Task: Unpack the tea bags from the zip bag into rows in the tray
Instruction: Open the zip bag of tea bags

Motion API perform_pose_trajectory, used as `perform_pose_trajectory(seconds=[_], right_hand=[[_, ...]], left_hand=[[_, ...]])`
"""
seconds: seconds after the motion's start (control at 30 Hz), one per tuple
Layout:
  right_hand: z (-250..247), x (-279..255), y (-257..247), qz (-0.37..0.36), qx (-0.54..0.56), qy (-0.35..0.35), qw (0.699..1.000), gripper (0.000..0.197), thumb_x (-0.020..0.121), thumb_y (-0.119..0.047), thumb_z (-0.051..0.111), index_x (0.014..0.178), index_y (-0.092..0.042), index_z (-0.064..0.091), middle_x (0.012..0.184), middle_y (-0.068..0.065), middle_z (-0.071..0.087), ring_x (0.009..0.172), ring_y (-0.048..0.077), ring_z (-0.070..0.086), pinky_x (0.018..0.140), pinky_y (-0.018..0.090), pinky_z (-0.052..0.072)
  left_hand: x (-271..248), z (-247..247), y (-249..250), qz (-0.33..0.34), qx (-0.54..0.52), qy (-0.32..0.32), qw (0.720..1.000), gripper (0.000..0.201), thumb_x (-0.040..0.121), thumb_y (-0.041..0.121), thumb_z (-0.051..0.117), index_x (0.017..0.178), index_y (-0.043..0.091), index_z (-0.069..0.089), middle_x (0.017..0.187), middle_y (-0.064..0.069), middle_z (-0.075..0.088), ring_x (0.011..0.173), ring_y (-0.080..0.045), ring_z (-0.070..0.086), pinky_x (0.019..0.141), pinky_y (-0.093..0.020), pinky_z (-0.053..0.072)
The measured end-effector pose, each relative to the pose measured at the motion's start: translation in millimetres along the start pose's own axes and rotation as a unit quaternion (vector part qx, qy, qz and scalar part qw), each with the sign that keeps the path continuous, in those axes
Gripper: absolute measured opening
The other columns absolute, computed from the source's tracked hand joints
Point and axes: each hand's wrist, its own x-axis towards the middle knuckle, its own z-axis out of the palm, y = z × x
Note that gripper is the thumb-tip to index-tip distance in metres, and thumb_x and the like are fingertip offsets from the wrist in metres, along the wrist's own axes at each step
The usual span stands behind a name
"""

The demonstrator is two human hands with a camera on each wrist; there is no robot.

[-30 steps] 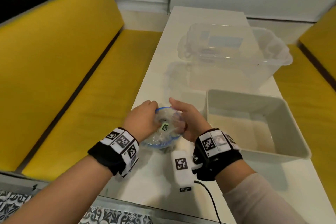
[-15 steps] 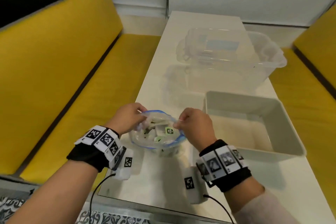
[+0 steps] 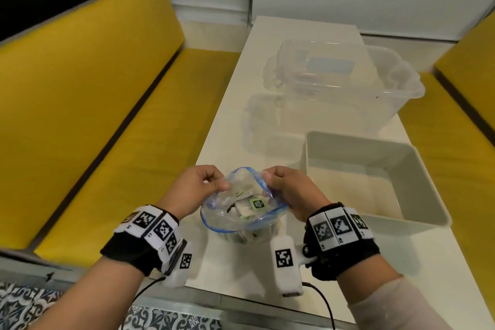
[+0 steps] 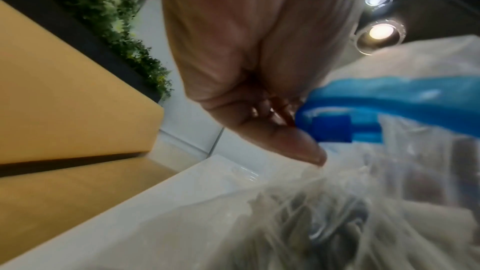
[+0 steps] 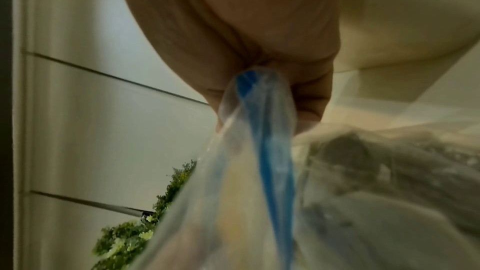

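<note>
A: The left hand [image 3: 194, 190] and right hand [image 3: 288, 190] each pinch the blue rim of the zip bag [image 3: 241, 218]; the tea bags [image 3: 250, 205] sit between the fingers, the tray [image 3: 417, 222] just beside the right ones.

B: One hand should keep the rim taut while the other reaches in. The mouth gapes wider than half a second ago.

Zip bag [image 3: 241, 211] open, tea bags [image 3: 247, 207] inside; tray [image 3: 375, 185] beside.
</note>
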Motion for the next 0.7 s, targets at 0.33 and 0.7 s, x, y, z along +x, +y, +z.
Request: perform_pose_trajectory(seconds=[0.33, 0.7], right_hand=[[1, -8, -2, 0.147, 0.217, -0.081, 0.962, 0.026, 0.076, -0.007, 0.042, 0.052, -0.014, 0.034, 0.043, 0.001, 0.039, 0.038, 0.014, 0.041, 0.043, 0.023, 0.04], [6, -12, -3, 0.109, 0.37, -0.014, 0.922, 0.043, 0.098, -0.018, 0.035, 0.058, -0.007, 0.046, 0.039, 0.002, 0.049, 0.03, 0.012, 0.05, 0.033, 0.017, 0.04]], left_hand=[[-10, 1, 1, -0.188, -0.388, -0.183, 0.884, 0.053, 0.086, 0.048, 0.038, 0.056, 0.011, 0.063, 0.079, -0.012, 0.056, 0.095, -0.026, 0.058, 0.095, -0.036, 0.047], [-19, -2, 1, -0.19, -0.051, 0.002, 0.98, 0.041, 0.086, 0.049, 0.054, 0.08, 0.01, 0.062, 0.083, -0.006, 0.066, 0.072, -0.016, 0.052, 0.061, -0.022, 0.04]])
